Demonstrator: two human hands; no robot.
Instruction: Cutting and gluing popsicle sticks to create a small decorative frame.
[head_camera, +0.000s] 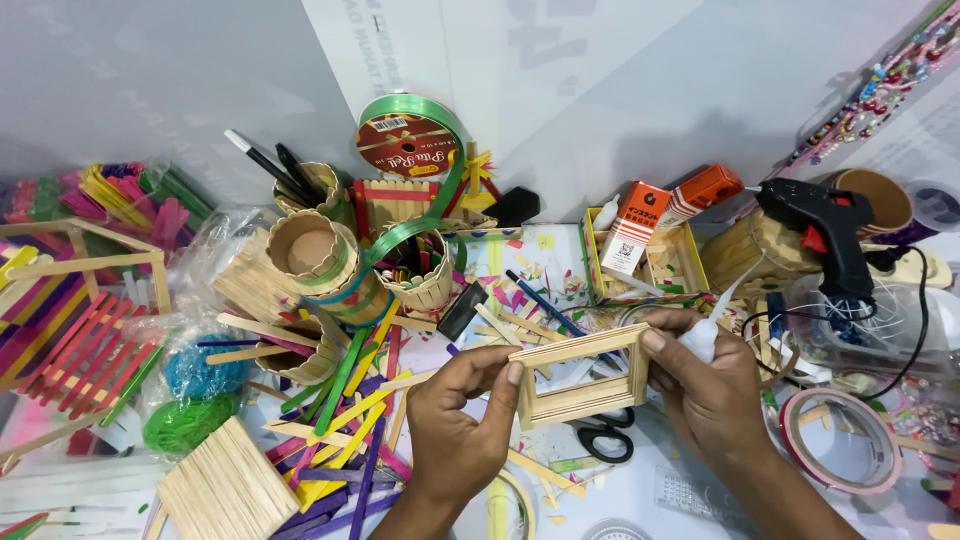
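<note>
A small rectangular frame of plain wooden craft sticks (580, 375) is held up between both hands over the cluttered table. My left hand (455, 420) grips its left end with thumb on top and fingers behind. At the frame's right end my right hand (705, 385) pinches the side, and the same hand also holds a small white glue bottle (705, 335) whose thin nozzle points up and to the right.
Coloured craft sticks (345, 420) lie scattered at left, beside stick-built cups (315, 255) and a green ribbon spool (405, 140). Black scissors (605, 440) lie under the frame. A black glue gun (825, 230), tape roll (840, 440) and small boxes (635, 225) stand at right.
</note>
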